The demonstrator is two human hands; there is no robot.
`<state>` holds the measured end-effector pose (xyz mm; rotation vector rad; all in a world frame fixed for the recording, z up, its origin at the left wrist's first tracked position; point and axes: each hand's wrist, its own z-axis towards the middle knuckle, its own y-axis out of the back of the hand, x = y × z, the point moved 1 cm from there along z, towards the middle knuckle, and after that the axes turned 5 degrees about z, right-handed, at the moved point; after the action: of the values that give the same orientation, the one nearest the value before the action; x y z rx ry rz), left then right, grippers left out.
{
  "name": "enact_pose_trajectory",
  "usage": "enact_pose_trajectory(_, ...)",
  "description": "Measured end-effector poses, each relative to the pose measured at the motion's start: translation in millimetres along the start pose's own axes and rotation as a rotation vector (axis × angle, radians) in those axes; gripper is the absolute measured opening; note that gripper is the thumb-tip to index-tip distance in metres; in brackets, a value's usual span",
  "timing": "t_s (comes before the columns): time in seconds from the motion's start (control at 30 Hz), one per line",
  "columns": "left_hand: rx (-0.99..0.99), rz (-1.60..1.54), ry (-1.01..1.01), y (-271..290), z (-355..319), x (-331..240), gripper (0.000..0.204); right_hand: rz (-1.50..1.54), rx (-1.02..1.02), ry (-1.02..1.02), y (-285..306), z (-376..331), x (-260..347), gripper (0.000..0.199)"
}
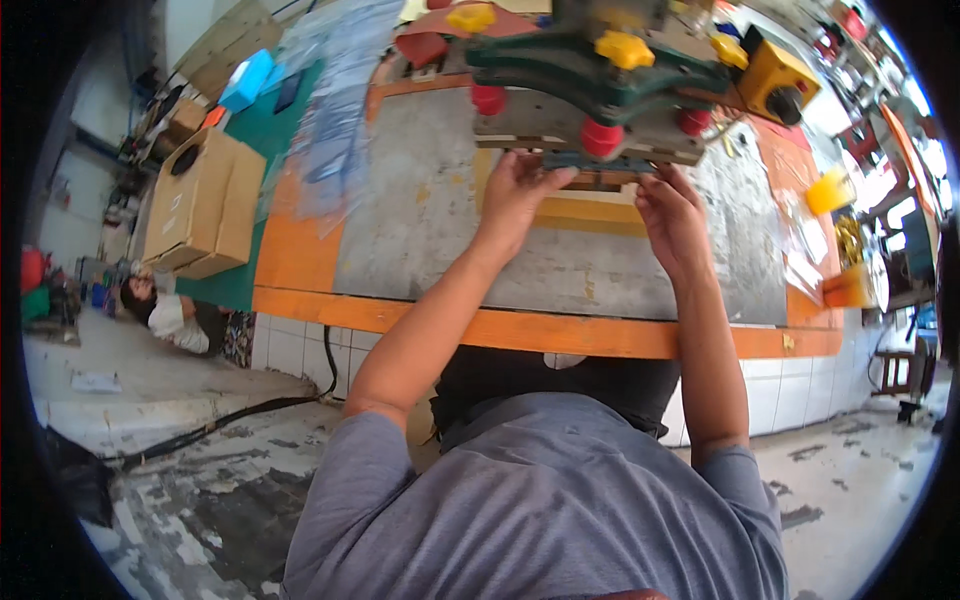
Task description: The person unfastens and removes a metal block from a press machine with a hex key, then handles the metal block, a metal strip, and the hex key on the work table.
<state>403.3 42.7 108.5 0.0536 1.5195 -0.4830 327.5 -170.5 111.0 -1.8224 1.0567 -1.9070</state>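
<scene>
Beneath the raised plate [535, 120] of a green press [600, 80], a narrow dark blue-grey strip [600, 160] spans the gap between my hands. My left hand [513, 200] pinches its left end, thumb along the near side. At the right end, the bent fingers of my right hand [668, 210] close on it; their tips are partly hidden. Below the strip lies a flat tan board [590, 217] on the grey metal work surface [430, 230]. Red knobs [602, 138] and yellow star knobs [625, 50] sit on the press.
An orange edge [500, 330] runs along the table's front. Clear plastic sheets [335, 130] and a cardboard box [205, 205] are to the left. At the right are a yellow control box [778, 82], a yellow cup [830, 190] and an orange container [850, 288]. Another person [175, 315] is at far left.
</scene>
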Motion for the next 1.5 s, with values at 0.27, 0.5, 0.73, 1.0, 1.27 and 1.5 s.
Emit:
enact_pose_trajectory(0.27, 0.001, -0.107, -0.102, 5.0, 8.2, 6.5, 0.050, -0.013, 0.043, -0.012, -11.2, -6.7, 0.5, 0.038)
enact_pose_trajectory(0.5, 0.044, 0.056, -0.097, 9.5, 1.2, -0.9, 0.054, 0.009, 0.081, -0.036, 0.8, -7.6, 1.3, 0.036)
enact_pose_trajectory(0.73, 0.042, -0.012, -0.133, 9.2, 8.1, 5.3, 0.058, 0.012, 0.065, -0.039, -6.8, -9.6, 2.6, 0.033)
enact_pose_trajectory(1.0, 0.057, 0.023, -0.176, 14.0, 18.1, 10.5, 0.061, 0.045, 0.081, -0.020, -10.6, -11.5, 2.8, 0.039)
enact_pose_trajectory(1.27, 0.041, -0.010, -0.215, 11.8, 19.3, 13.6, 0.067, 0.110, 0.098, -0.026, 2.0, -4.0, 0.9, 0.039)
enact_pose_trajectory(1.5, 0.060, -0.070, -0.230, 10.1, 15.2, 9.0, 0.073, 0.118, 0.050, -0.033, 13.0, -6.1, 3.0, 0.042)
